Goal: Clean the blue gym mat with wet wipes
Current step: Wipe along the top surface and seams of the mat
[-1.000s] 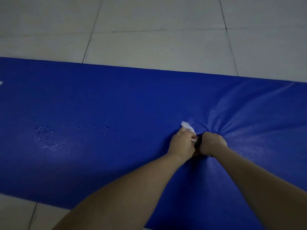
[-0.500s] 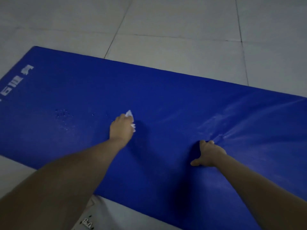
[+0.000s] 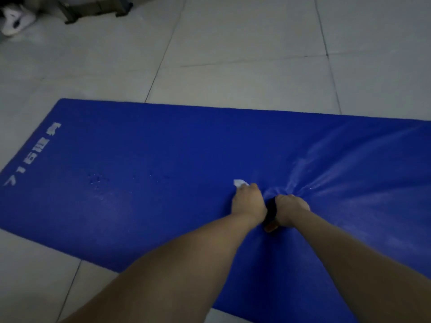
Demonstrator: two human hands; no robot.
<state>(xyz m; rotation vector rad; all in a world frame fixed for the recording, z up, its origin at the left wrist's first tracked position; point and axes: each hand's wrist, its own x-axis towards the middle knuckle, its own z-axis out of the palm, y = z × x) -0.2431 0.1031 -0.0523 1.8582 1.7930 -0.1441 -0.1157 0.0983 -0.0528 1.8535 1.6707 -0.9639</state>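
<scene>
**Hands side by side on the mat, wipe in the left**

My left hand (image 3: 248, 202) is curled round the wipe (image 3: 240, 183). Only a small white corner of it pokes out past my fingertips, on the far side of the hand. Hand and wipe are down on the mat (image 3: 177, 145), a little right of its middle and nearer the edge closest to me.

My right hand (image 3: 292, 207) sits just beside the left, with only a dark strip of shadow between them. It bears down into the mat, and creases (image 3: 331, 183) fan out from it toward the right, where the blue cover looks glossy and puckered. The back of that hand hides its fingers, so I cannot tell whether they pinch the cover or only press on it. What looks like a thumb tip shows near the wrist, on the side facing the left hand.

The mat lies flat on the tiled floor (image 3: 233, 66), running from left to right across my view. White print (image 3: 30, 155) runs along its left end. A patch of small droplets (image 3: 98, 179) sits well to the left of my hands.

In the far left corner of the floor are a white shoe (image 3: 16, 22) and the dark foot of some furniture (image 3: 93, 8).
</scene>
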